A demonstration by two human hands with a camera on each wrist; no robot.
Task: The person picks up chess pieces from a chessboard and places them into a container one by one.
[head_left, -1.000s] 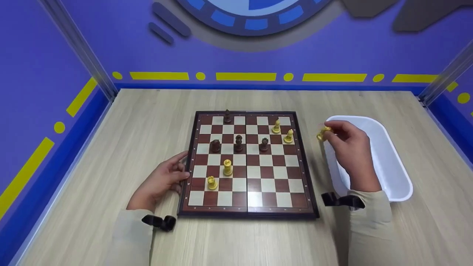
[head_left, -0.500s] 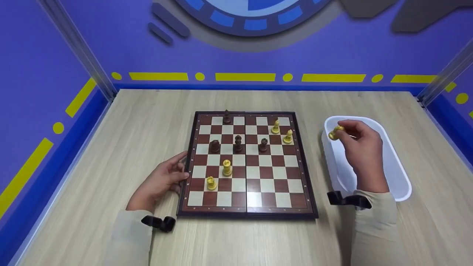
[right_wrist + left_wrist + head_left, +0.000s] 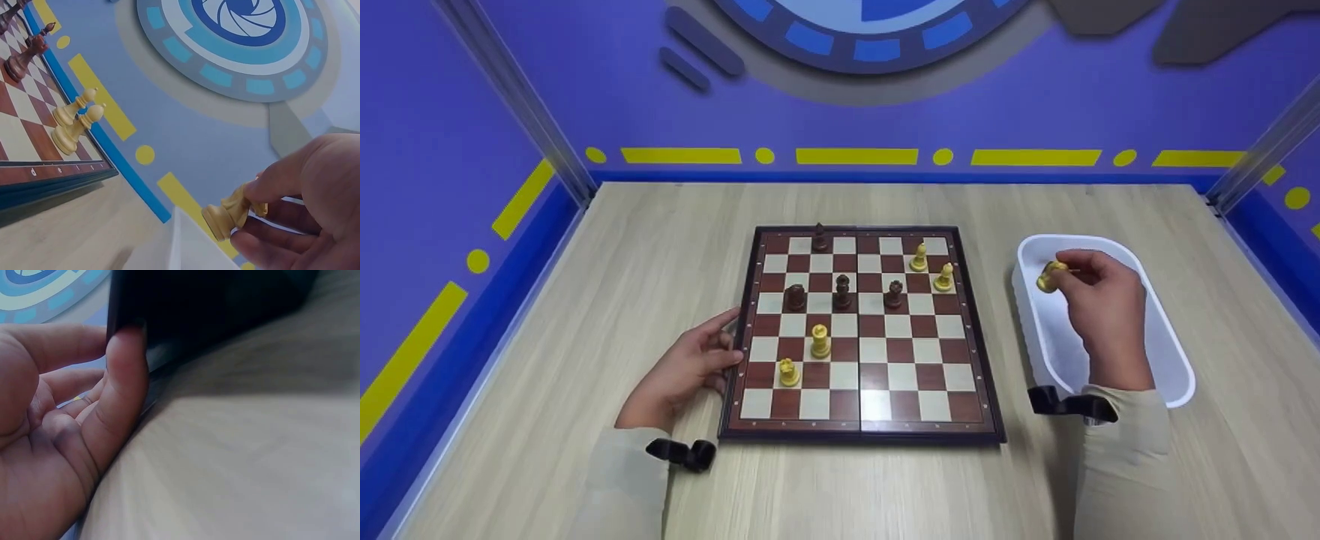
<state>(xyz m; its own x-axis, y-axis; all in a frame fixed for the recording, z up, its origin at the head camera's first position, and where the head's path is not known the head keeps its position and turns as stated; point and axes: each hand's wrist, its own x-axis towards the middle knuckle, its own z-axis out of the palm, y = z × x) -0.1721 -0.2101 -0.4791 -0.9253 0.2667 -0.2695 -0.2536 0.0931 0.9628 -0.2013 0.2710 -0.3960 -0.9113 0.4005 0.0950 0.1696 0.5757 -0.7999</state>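
Note:
My left hand (image 3: 682, 367) rests against the left edge of the chessboard (image 3: 997, 429). Its thumb and forefinger touch the edge at separate spots, and the left wrist view has the thumb (image 3: 125, 368) against the dark side. In my right hand (image 3: 1102, 311), a yellow chess piece (image 3: 220, 220) is pinched between thumb and fingers, its base exposed and its top partly hidden. That hand is over the white plastic tray (image 3: 1181, 375). Yellow pieces on the board include a bishop (image 3: 919, 257), another bishop (image 3: 944, 278), a king (image 3: 820, 341) and a rook (image 3: 788, 372).
Several dark pieces stand on the far half of the board, among them a king (image 3: 843, 292), a rook (image 3: 894, 294) and a knight (image 3: 795, 296). The tray lies right of the board on a pale wooden table (image 3: 855, 495). Blue-purple panels (image 3: 840, 112) enclose the table's back and sides.
My right hand has moved right with the yellow chess piece, from the tray's left rim to over its inside. The left hand and the pieces on the board have stayed put.

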